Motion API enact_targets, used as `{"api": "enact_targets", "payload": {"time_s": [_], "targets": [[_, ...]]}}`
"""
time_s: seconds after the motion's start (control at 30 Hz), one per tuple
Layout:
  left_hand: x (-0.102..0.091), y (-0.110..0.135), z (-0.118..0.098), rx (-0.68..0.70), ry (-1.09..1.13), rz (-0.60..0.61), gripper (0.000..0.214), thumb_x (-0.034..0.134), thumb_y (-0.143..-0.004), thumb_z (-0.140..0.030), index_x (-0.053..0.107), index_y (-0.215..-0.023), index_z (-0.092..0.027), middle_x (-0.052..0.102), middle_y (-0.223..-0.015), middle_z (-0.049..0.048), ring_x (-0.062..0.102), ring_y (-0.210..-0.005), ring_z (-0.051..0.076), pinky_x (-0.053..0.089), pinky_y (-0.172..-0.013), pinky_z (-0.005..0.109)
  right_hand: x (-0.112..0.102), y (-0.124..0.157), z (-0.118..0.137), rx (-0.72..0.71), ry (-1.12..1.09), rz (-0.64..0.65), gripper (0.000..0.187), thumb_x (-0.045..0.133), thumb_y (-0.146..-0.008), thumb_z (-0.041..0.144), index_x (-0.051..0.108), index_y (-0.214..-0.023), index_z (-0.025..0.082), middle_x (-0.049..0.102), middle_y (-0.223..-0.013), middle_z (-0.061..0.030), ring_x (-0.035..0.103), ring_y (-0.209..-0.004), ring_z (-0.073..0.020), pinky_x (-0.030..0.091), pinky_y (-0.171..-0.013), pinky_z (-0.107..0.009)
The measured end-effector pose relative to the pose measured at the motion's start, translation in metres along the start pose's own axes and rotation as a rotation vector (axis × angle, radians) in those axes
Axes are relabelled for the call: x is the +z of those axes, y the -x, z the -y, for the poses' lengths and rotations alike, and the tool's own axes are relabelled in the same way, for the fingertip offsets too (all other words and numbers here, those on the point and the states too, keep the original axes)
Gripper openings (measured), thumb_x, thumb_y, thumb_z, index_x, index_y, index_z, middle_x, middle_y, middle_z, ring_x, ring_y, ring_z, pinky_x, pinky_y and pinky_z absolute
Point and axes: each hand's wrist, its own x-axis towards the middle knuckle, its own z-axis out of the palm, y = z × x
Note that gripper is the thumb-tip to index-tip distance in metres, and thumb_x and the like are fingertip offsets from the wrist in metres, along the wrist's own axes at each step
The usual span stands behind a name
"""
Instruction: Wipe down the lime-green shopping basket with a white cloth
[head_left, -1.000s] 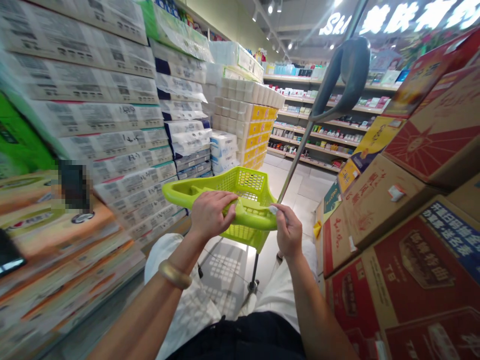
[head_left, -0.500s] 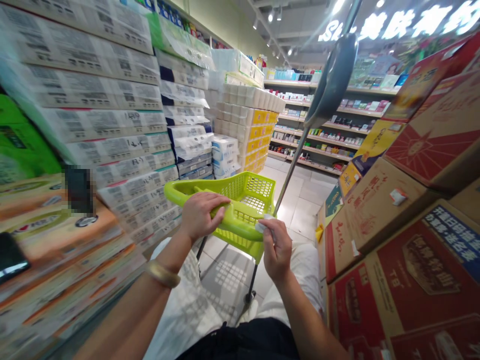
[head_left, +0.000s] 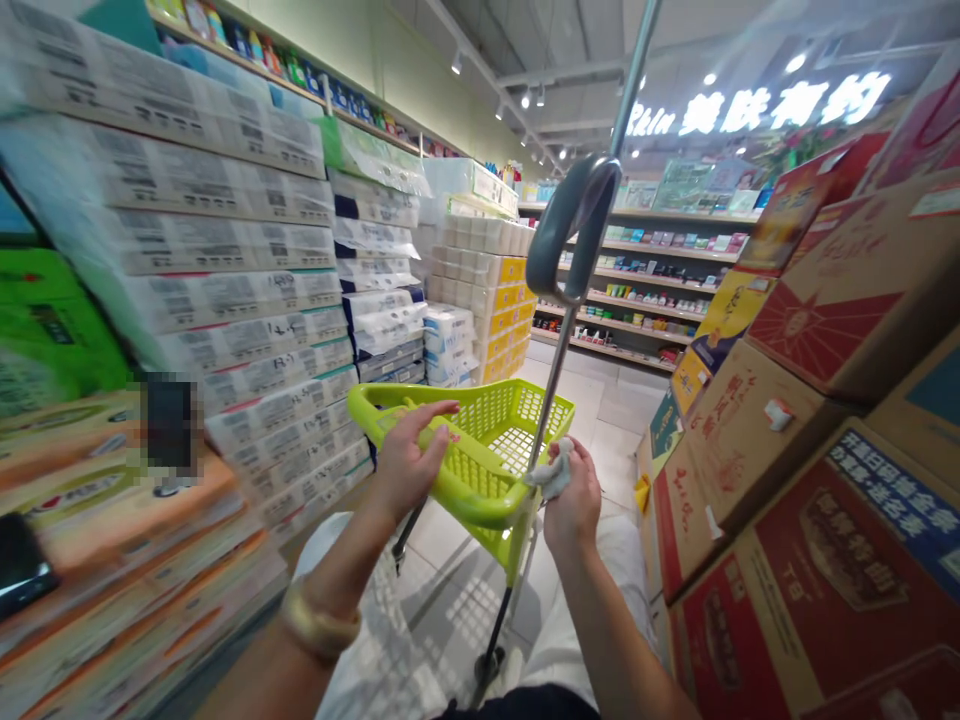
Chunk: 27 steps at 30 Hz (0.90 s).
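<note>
A lime-green plastic shopping cart (head_left: 465,490) with a perforated basket stands in front of my knees. My left hand (head_left: 405,468), a gold-coloured bangle (head_left: 319,622) below it, is over the left part of the cart's handle rim. Its fingers are stretched forward and the thumb is apart; whether the palm touches the rim is hidden. My right hand (head_left: 576,505) is closed on a crumpled white cloth (head_left: 553,475) at the basket's right corner. The cloth lies against a slanting metal pole (head_left: 553,385) with a grey loop handle (head_left: 576,225).
Stacked wrapped packs (head_left: 240,245) rise on the left, with a phone (head_left: 22,565) on orange packs (head_left: 135,500) nearer me. Cardboard cartons (head_left: 825,530) line the right. Ahead, a tiled aisle (head_left: 600,400) leads to product shelves (head_left: 645,270).
The grey loop handle and pole have swung left and lower in view. My left hand's fingers have lifted from the rim. My right hand with the cloth has shifted slightly right, showing more cloth.
</note>
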Motion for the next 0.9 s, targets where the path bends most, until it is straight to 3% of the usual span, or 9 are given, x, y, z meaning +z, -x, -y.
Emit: {"api": "enact_targets", "payload": {"time_s": [0.13,0.33,0.4,0.5,0.57,0.7,0.8,0.9], "targets": [[0.028,0.008,-0.028,-0.005,0.102,0.108,0.04,0.05,-0.082,-0.025,0.059,-0.12,-0.019,0.066,-0.119,0.0089,0.062,-0.11,0.022,0.048,-0.1,0.043,0.036,-0.005,0.013,0.076,-0.071,0.14,0.026,0.066,-0.072,0.036,0.06,-0.092,0.02,0.066,-0.075,0.0033,0.064,-0.066,-0.0108,0.052,-0.061,-0.022],[0.051,0.015,-0.038,-0.087,0.236,0.135,0.052,0.051,-0.084,-0.024,0.044,-0.135,-0.024,0.06,-0.123,0.0099,0.063,-0.103,0.019,0.052,-0.093,0.04,0.083,-0.01,0.064,-0.043,-0.155,0.311,0.027,0.064,-0.077,0.039,0.06,-0.097,0.021,0.068,-0.08,0.0025,0.063,-0.066,-0.0098,0.05,-0.062,-0.021],[0.05,0.017,-0.035,-0.098,0.233,0.127,0.051,0.049,-0.085,-0.025,0.043,-0.136,-0.025,0.059,-0.123,0.01,0.063,-0.102,0.02,0.052,-0.092,0.041,0.085,-0.013,0.067,-0.144,-0.104,0.294,0.03,0.06,-0.081,0.043,0.059,-0.102,0.022,0.067,-0.085,0.0019,0.063,-0.069,-0.0093,0.049,-0.062,-0.02],[0.045,0.02,-0.029,-0.102,0.189,0.114,0.049,0.048,-0.085,-0.024,0.044,-0.134,-0.026,0.06,-0.121,0.009,0.062,-0.101,0.02,0.051,-0.093,0.042,0.07,-0.012,0.047,-0.272,0.029,0.106,0.033,0.056,-0.084,0.046,0.059,-0.104,0.02,0.067,-0.093,-0.0008,0.063,-0.079,-0.0107,0.049,-0.068,-0.021],[0.042,0.022,-0.026,-0.11,0.168,0.104,0.048,0.047,-0.085,-0.024,0.045,-0.133,-0.026,0.06,-0.12,0.0085,0.062,-0.101,0.02,0.051,-0.093,0.041,0.056,-0.003,0.027,-0.234,0.073,0.049,0.034,0.055,-0.084,0.047,0.059,-0.103,0.019,0.067,-0.095,-0.0022,0.064,-0.082,-0.0126,0.051,-0.071,-0.023],[0.037,0.023,-0.024,-0.11,0.131,0.096,0.047,0.044,-0.086,-0.024,0.045,-0.133,-0.024,0.06,-0.121,0.0094,0.062,-0.105,0.021,0.051,-0.093,0.041,0.047,0.024,0.011,0.006,0.059,0.31,0.033,0.056,-0.084,0.048,0.061,-0.1,0.019,0.069,-0.089,-0.0019,0.065,-0.078,-0.0136,0.052,-0.071,-0.024],[0.035,0.022,-0.023,-0.081,0.099,0.11,0.047,0.044,-0.087,-0.025,0.045,-0.134,-0.024,0.059,-0.124,0.0101,0.061,-0.108,0.022,0.049,-0.095,0.043,0.069,0.026,0.036,0.062,-0.049,0.376,0.029,0.056,-0.082,0.046,0.06,-0.094,0.019,0.065,-0.074,0.0017,0.061,-0.062,-0.0121,0.05,-0.059,-0.024],[0.033,0.022,-0.02,-0.079,0.073,0.113,0.046,0.043,-0.088,-0.027,0.044,-0.134,-0.025,0.059,-0.125,0.0093,0.062,-0.105,0.022,0.049,-0.095,0.046,0.103,0.013,0.073,-0.005,-0.131,0.479,0.028,0.054,-0.082,0.042,0.059,-0.098,0.019,0.066,-0.076,0.0009,0.06,-0.061,-0.0116,0.049,-0.06,-0.024]]}}
